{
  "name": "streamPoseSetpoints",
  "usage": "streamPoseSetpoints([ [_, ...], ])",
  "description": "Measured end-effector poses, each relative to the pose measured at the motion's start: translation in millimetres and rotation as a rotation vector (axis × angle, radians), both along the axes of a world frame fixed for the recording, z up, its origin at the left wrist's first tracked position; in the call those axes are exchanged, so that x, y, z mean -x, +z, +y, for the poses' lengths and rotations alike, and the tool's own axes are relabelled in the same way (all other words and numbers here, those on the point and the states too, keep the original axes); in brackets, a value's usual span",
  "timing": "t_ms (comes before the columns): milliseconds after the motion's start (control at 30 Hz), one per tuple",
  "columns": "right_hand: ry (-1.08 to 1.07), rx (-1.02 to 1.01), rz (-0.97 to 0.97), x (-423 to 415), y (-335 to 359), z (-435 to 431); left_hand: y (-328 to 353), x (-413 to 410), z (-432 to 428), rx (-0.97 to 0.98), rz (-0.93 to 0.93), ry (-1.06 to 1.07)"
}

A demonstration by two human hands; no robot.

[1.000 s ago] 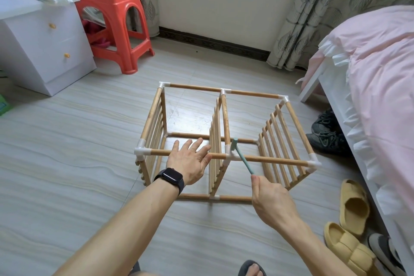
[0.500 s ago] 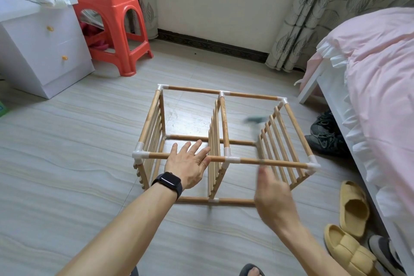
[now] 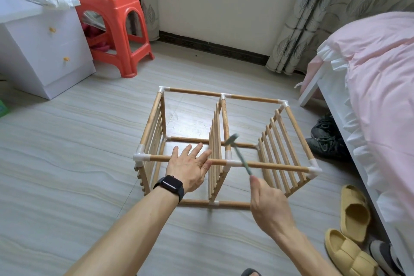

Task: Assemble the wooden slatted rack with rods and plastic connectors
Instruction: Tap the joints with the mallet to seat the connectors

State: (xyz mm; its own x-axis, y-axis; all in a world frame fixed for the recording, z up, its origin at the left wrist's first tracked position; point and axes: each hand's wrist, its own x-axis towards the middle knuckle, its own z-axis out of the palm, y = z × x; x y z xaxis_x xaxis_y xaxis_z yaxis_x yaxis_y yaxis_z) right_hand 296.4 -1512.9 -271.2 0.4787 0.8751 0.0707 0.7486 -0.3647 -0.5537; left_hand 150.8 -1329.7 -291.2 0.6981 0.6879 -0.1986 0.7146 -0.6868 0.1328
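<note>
Gripping a small green hammer (image 3: 239, 154) in the right hand (image 3: 268, 206), blurred head above the middle plastic connector (image 3: 233, 162); pressing the front top rod (image 3: 275, 165) with flat, straight-fingered left hand (image 3: 190, 166); wooden rack (image 3: 282, 148) standing mid-floor (image 3: 67, 152); best tapped squarely, left fingers clear.

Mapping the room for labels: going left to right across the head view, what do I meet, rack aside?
In order: white cabinet → red stool → left hand → small hammer → right hand → yellow slippers.
</note>
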Motion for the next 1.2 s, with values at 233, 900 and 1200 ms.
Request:
streamPoseSetpoints([
  [233,0.002,0.067,-0.105,2,-4,-3,1,1,1,-0.001,0.018,0.004],
  [900,-0.089,0.067,-0.112,-3,6,-37,1,-2,1,0.013,0.019,0.013],
  [1200,-0.076,-0.328,0.021,-2,30,-37,-1,-3,2,0.012,0.017,0.01],
])
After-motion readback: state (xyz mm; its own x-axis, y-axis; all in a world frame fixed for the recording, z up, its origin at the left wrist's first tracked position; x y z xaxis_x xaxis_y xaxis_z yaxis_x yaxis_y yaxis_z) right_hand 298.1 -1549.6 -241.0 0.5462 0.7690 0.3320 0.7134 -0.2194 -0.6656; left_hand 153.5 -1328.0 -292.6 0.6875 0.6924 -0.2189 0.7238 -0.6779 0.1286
